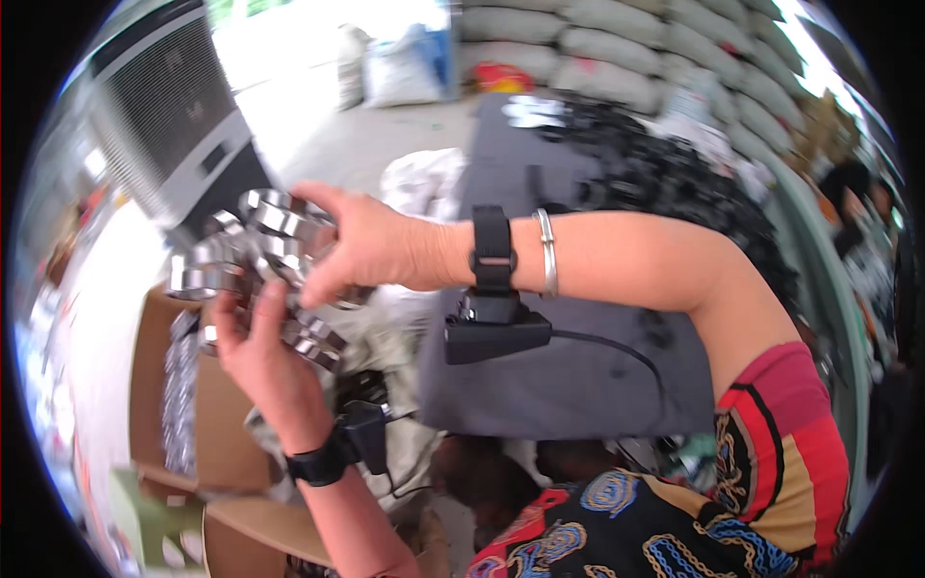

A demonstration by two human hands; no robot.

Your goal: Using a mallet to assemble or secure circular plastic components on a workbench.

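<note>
A bunch of shiny silver metal rings (281,226), broad and curved like bands, is held up between my two hands at the left. My right hand (371,241) reaches across from the right, its thumb and fingers closed round the upper right of the bunch. From below, my left hand (270,371) grips the lower side of the same rings, fingers bent among them. Motion blur hides how the separate rings join. Just beneath the bunch stands an open cardboard box (231,429) with clear plastic wrapping (180,390) inside.
A grey-topped table (578,385) stands to the right, with a heap of black parts (665,183) along its far side. A tall air cooler (173,116) is at the far left. Filled sacks (607,43) are stacked behind. Another cardboard box (246,539) sits at the lower left.
</note>
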